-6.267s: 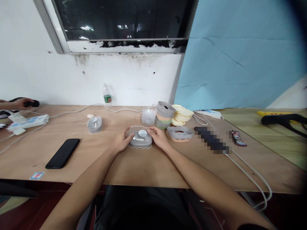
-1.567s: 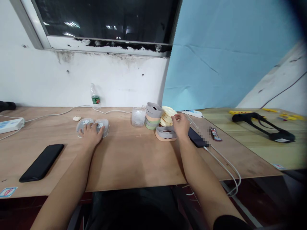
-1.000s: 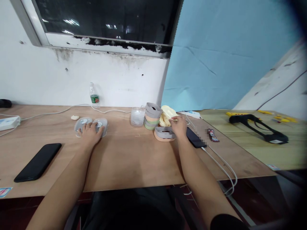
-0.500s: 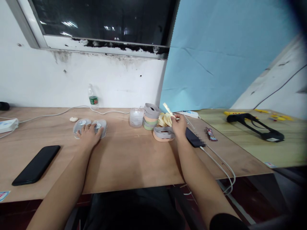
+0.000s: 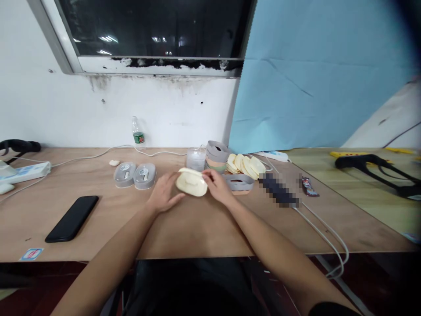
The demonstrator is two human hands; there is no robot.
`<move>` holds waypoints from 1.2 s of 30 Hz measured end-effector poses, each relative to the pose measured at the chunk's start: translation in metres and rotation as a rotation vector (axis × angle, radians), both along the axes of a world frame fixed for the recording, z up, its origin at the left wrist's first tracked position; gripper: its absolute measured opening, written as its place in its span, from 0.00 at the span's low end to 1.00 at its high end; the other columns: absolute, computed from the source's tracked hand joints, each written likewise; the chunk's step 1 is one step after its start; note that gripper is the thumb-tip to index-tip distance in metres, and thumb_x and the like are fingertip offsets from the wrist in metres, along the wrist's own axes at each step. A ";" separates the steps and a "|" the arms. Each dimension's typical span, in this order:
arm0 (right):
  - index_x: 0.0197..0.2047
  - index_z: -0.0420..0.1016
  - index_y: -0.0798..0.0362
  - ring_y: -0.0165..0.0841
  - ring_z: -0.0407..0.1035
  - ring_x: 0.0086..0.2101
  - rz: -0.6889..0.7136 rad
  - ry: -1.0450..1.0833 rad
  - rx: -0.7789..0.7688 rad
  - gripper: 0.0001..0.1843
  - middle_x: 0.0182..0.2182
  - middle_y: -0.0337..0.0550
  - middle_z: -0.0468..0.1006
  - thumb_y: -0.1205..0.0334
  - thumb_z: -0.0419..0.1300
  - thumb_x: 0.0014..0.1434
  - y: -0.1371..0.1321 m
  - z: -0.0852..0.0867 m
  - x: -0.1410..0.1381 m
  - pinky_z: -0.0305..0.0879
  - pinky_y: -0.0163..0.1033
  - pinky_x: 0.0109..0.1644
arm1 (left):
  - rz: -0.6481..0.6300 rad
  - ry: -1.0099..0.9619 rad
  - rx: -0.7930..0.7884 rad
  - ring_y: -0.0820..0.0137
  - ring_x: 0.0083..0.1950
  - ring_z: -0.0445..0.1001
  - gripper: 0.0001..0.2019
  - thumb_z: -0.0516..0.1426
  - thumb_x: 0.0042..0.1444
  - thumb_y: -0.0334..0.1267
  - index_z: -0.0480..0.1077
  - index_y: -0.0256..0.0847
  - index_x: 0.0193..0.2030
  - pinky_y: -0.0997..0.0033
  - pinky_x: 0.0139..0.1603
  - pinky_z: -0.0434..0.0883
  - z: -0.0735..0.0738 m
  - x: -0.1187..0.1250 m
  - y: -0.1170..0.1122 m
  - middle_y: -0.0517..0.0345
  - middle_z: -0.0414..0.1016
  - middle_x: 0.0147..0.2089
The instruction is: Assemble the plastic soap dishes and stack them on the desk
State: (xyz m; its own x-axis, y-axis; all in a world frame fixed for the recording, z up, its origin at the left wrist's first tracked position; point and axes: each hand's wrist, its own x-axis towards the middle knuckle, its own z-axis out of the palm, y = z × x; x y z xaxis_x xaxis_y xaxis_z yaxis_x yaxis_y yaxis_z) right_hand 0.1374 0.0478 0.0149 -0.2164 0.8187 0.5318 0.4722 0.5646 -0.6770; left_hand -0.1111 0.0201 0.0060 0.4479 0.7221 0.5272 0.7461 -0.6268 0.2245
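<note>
Cream molded tray (image 5: 192, 184) midway between front and back edges of wooden bench (image 5: 197, 235). Right hand (image 5: 217, 188) pinches its upper right corner; left hand (image 5: 163, 192) open, fingers at left rim. Fanned cream trays (image 5: 257, 168) nearer back edge, to right; black smartphone (image 5: 72, 219) near front edge, to left.

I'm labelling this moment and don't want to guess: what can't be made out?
Head view, all four:
Shallow cream plastic tray: far side, hidden by its near face.
Dark, elongated flat device: details, blurred by pixel blocks.
Black curved frame: right end, cut off by the picture's edge.
Round white stickers: print, too small.
</note>
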 end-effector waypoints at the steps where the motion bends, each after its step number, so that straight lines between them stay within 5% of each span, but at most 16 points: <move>1: 0.44 0.71 0.48 0.36 0.71 0.35 0.063 -0.068 -0.050 0.14 0.35 0.43 0.77 0.53 0.49 0.63 -0.001 -0.005 -0.005 0.65 0.42 0.40 | -0.044 0.035 -0.024 0.55 0.62 0.60 0.34 0.50 0.57 0.56 0.54 0.39 0.65 0.55 0.61 0.58 -0.002 0.004 -0.001 0.43 0.60 0.63; 5: 0.39 0.74 0.45 0.39 0.71 0.36 0.131 -0.309 -0.096 0.10 0.35 0.42 0.77 0.55 0.52 0.61 0.002 -0.018 -0.010 0.66 0.44 0.40 | -0.119 0.170 -0.124 0.56 0.56 0.65 0.29 0.52 0.55 0.60 0.67 0.42 0.57 0.55 0.58 0.62 -0.012 0.008 0.002 0.45 0.66 0.58; 12: 0.47 0.72 0.47 0.41 0.69 0.44 -0.271 -0.449 0.123 0.15 0.44 0.46 0.75 0.54 0.57 0.57 0.008 0.008 0.027 0.63 0.45 0.47 | -0.043 0.201 -0.125 0.56 0.55 0.65 0.30 0.50 0.54 0.63 0.70 0.44 0.54 0.53 0.57 0.62 -0.016 0.008 0.002 0.46 0.66 0.57; 16: 0.45 0.73 0.51 0.46 0.70 0.40 -0.453 -0.626 -0.006 0.20 0.35 0.49 0.78 0.49 0.61 0.52 0.017 0.015 0.055 0.61 0.46 0.42 | 0.002 0.229 -0.104 0.54 0.53 0.64 0.31 0.50 0.53 0.65 0.68 0.47 0.56 0.52 0.54 0.62 -0.015 0.015 -0.002 0.47 0.65 0.57; 20: 0.45 0.74 0.48 0.44 0.71 0.37 -0.398 -0.689 -0.098 0.15 0.35 0.47 0.79 0.56 0.59 0.54 0.020 0.013 0.060 0.59 0.44 0.40 | 0.094 0.249 -0.089 0.54 0.53 0.63 0.31 0.49 0.54 0.64 0.67 0.49 0.57 0.53 0.52 0.61 -0.018 0.023 -0.007 0.46 0.66 0.56; 26: 0.45 0.73 0.50 0.43 0.69 0.41 -0.490 -0.303 0.269 0.13 0.37 0.49 0.77 0.56 0.51 0.62 -0.004 0.031 0.038 0.58 0.48 0.48 | 0.105 0.201 -0.047 0.51 0.54 0.62 0.39 0.50 0.50 0.68 0.61 0.44 0.62 0.52 0.52 0.58 -0.003 0.036 -0.003 0.44 0.65 0.59; 30: 0.47 0.68 0.47 0.37 0.68 0.34 -0.347 0.211 0.434 0.13 0.36 0.46 0.73 0.52 0.53 0.61 -0.027 0.024 0.013 0.65 0.44 0.38 | 0.085 0.086 -0.013 0.51 0.56 0.63 0.42 0.49 0.52 0.66 0.50 0.41 0.67 0.52 0.53 0.57 0.007 0.042 0.003 0.42 0.61 0.63; 36: 0.51 0.62 0.44 0.29 0.63 0.21 -0.021 0.522 0.121 0.18 0.31 0.39 0.68 0.48 0.55 0.60 -0.034 0.005 -0.022 0.63 0.38 0.23 | 0.103 -0.077 -0.020 0.47 0.64 0.57 0.50 0.53 0.51 0.64 0.33 0.38 0.70 0.50 0.58 0.55 0.000 0.035 0.000 0.34 0.52 0.67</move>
